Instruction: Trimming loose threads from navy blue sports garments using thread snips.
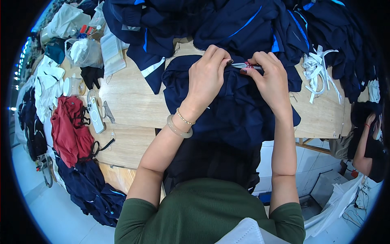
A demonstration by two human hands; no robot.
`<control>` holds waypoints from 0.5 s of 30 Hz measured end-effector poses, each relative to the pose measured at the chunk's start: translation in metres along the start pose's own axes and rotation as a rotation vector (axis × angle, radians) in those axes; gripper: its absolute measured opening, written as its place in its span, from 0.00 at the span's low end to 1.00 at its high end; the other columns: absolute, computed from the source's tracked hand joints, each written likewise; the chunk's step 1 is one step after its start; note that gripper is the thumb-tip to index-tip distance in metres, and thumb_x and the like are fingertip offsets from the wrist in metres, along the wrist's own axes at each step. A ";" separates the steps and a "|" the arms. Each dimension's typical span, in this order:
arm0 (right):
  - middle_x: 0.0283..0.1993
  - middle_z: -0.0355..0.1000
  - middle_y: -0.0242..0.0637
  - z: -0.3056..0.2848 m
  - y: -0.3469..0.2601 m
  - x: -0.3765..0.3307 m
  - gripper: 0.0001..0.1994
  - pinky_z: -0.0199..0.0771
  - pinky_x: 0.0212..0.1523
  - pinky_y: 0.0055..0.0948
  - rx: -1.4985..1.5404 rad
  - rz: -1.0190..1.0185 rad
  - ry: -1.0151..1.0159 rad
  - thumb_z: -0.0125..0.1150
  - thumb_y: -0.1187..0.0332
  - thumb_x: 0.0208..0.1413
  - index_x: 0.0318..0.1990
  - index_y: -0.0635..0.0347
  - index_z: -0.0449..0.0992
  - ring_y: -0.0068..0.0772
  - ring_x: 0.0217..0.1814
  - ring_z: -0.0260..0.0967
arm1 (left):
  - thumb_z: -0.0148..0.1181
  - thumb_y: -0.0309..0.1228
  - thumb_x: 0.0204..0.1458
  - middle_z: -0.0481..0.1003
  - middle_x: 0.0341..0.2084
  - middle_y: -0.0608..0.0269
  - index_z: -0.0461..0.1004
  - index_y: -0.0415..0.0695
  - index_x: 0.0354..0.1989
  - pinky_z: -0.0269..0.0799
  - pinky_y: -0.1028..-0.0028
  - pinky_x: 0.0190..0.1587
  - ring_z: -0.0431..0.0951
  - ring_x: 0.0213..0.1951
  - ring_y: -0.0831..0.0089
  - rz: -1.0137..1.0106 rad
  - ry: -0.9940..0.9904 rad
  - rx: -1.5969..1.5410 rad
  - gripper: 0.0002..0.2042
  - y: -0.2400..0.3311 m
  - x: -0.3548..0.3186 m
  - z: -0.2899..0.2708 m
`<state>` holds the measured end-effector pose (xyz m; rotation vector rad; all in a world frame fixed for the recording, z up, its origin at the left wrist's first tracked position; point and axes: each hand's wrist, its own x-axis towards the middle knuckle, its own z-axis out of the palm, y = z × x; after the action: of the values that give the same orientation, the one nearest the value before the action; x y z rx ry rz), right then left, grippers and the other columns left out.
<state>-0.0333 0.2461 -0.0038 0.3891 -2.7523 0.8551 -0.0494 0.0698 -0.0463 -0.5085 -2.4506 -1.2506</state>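
A dark navy garment lies bunched over the table's near edge and hangs toward my lap. My left hand pinches its upper edge between thumb and fingers. Opposite it, my right hand closes on a small slim tool with a red, patterned part and a pale, shiny tip. This tip points left, at the fabric by my left fingertips. The tool's exact kind is too small to make out, and my fingers hide part of it.
More navy garments with blue stripes are heaped at the far side. White cords lie in a tangle on the right. On the left are a white phone, a red bag and plastic bags. Another person's arm shows at far right.
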 end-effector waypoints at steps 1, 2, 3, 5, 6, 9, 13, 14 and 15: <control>0.30 0.71 0.33 0.001 0.001 0.000 0.09 0.64 0.40 0.35 -0.008 -0.017 0.007 0.67 0.70 0.48 0.30 0.61 0.71 0.39 0.36 0.66 | 0.57 0.24 0.56 0.72 0.31 0.61 0.73 0.42 0.32 0.71 0.65 0.29 0.76 0.29 0.57 0.009 -0.002 -0.003 0.02 0.000 0.000 0.000; 0.30 0.71 0.33 0.002 0.001 0.000 0.09 0.64 0.40 0.35 -0.016 -0.034 0.014 0.67 0.70 0.48 0.30 0.62 0.71 0.39 0.36 0.66 | 0.57 0.24 0.56 0.72 0.31 0.61 0.73 0.42 0.32 0.71 0.65 0.29 0.76 0.29 0.57 0.009 -0.002 -0.004 0.02 0.000 0.000 0.000; 0.30 0.71 0.33 0.003 0.002 0.000 0.09 0.64 0.40 0.35 -0.017 -0.034 0.015 0.67 0.70 0.48 0.30 0.62 0.71 0.39 0.36 0.66 | 0.57 0.24 0.56 0.71 0.31 0.60 0.73 0.42 0.32 0.71 0.65 0.29 0.76 0.29 0.57 0.003 -0.003 -0.007 0.01 0.000 -0.001 0.000; 0.30 0.72 0.33 0.004 0.002 0.000 0.09 0.64 0.40 0.35 -0.018 -0.009 0.019 0.67 0.71 0.48 0.30 0.61 0.72 0.39 0.36 0.66 | 0.58 0.24 0.56 0.71 0.32 0.60 0.73 0.42 0.32 0.71 0.65 0.29 0.76 0.28 0.57 -0.002 -0.003 -0.009 0.01 0.000 -0.001 0.000; 0.30 0.72 0.33 0.003 0.002 0.000 0.09 0.64 0.40 0.35 -0.018 -0.010 0.020 0.67 0.71 0.48 0.30 0.61 0.72 0.39 0.36 0.66 | 0.58 0.22 0.55 0.72 0.31 0.60 0.73 0.40 0.33 0.71 0.69 0.30 0.76 0.28 0.60 -0.011 0.004 -0.002 0.01 0.000 -0.001 0.000; 0.30 0.72 0.32 0.001 0.002 -0.001 0.09 0.64 0.40 0.35 0.003 0.039 0.010 0.68 0.70 0.48 0.30 0.61 0.72 0.38 0.36 0.67 | 0.59 0.20 0.54 0.73 0.31 0.61 0.74 0.38 0.33 0.71 0.73 0.30 0.77 0.27 0.63 -0.015 0.014 0.006 0.01 0.001 -0.001 0.000; 0.30 0.72 0.32 0.004 0.001 0.001 0.09 0.64 0.40 0.36 0.014 0.001 0.023 0.68 0.70 0.47 0.29 0.61 0.72 0.38 0.36 0.66 | 0.58 0.24 0.56 0.71 0.32 0.61 0.73 0.41 0.33 0.71 0.66 0.29 0.76 0.28 0.57 -0.001 -0.001 0.002 0.01 0.001 0.000 0.000; 0.30 0.72 0.32 0.005 0.002 0.002 0.10 0.65 0.39 0.36 0.006 -0.009 0.027 0.68 0.70 0.47 0.29 0.62 0.71 0.39 0.35 0.66 | 0.58 0.24 0.56 0.71 0.32 0.61 0.73 0.41 0.33 0.71 0.66 0.29 0.76 0.28 0.57 0.000 -0.002 0.001 0.01 0.001 0.000 0.000; 0.30 0.72 0.32 0.005 0.003 0.002 0.10 0.65 0.39 0.36 0.005 -0.008 0.028 0.68 0.70 0.47 0.29 0.62 0.71 0.39 0.35 0.66 | 0.58 0.23 0.55 0.71 0.32 0.61 0.73 0.41 0.33 0.71 0.66 0.30 0.76 0.29 0.57 -0.014 -0.003 -0.013 0.01 0.001 0.000 0.001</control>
<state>-0.0370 0.2449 -0.0087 0.3856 -2.7222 0.8590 -0.0491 0.0710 -0.0466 -0.4978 -2.4543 -1.2729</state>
